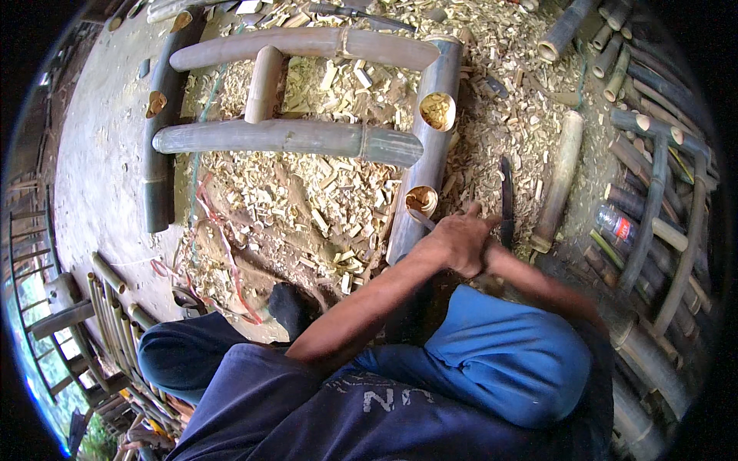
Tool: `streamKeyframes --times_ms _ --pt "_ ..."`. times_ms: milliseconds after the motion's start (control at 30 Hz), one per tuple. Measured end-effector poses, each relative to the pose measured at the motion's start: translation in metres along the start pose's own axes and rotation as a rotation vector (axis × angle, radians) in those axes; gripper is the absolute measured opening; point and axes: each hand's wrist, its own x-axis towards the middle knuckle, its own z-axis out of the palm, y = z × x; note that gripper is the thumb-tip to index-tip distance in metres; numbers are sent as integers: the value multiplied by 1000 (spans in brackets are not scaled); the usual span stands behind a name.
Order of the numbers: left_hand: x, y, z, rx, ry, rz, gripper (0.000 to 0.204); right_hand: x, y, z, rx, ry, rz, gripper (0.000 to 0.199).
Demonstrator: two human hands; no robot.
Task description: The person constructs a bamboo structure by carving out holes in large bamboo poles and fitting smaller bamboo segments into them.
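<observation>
A thick bamboo post (432,161) lies to the front of me, with round holes cut in its wall. At its nearest hole (420,201) a thin-bladed tool (422,220) rests with its tip at the opening. My left hand (452,240) is closed around the tool beside the post. Pressed against it is my right hand (489,250), mostly hidden behind the left, its fingers bent; what it grips does not show. Two curved bamboo rails (284,140) reach toward the post from a second post (160,184) at the left. A short bamboo piece (264,84) joins the rails.
A dark long blade (506,196) lies right of my hands, near a loose bamboo length (560,180). Wood chips (330,196) cover the ground. Bamboo pieces and a plastic bottle (616,223) crowd the right side. Red string (223,238) trails at the left.
</observation>
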Motion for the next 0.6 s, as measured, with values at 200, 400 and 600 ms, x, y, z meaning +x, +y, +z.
streamKeyframes --times_ms 200,400,600 --pt "-5 -35 -36 -116 -488 216 76 7 17 44 20 296 -298 52" --pt "-14 8 26 -449 797 68 87 -3 -89 -86 -771 -175 32 50" --pt "-31 6 7 -323 445 105 92 -14 -36 -40 -56 -57 -5 54"
